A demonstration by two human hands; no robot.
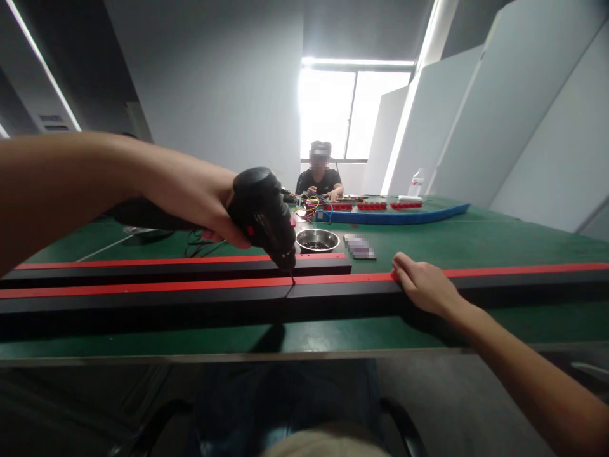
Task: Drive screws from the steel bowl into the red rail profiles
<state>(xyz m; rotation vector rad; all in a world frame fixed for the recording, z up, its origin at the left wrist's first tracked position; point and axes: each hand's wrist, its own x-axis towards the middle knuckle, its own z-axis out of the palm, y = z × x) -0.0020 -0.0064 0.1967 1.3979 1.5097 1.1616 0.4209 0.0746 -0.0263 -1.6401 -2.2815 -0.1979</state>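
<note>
My left hand (209, 206) is wrapped round a black power drill (266, 212), which tilts down to the right. The drill's thin bit meets the red strip (339, 281) along the top of a long black bar (333, 306) near its middle. To the right, my right hand (422, 284) grips the same bar, its fingers bent over the red strip and its far edge. Behind the bar on the left lies a shorter black bar (323, 269), also topped with red.
A metal bowl (318, 249) of small dark parts and a phone (360, 247) lie beyond the bars. Farther back are a blue strip (404, 218), red parts (372, 206), tangled wires (309, 206) and a bottle (416, 183). A person (323, 181) sits across the green table (314, 336).
</note>
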